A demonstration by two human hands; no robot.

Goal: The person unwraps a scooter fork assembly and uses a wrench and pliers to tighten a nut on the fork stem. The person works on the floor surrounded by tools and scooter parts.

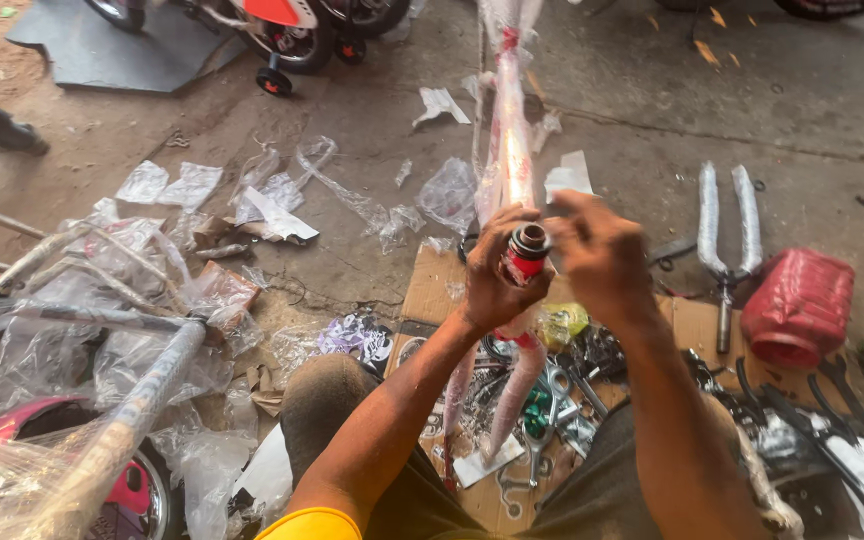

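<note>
My left hand (497,275) grips the red head tube (525,262) of a plastic-wrapped bicycle frame (509,150) that runs away from me over the floor. A grey metal ring sits at the tube's top end. My right hand (600,258) is at that ring, fingers curled over it and blurred. Two wrapped tubes of the frame hang down between my knees.
A flattened cardboard sheet (432,285) under the frame carries wrenches (542,400) and small parts. A wrapped fork (725,235) and a red plastic can (800,305) lie at right. Wrapped frames and a pink wheel (102,400) crowd the left. Plastic scraps litter the concrete.
</note>
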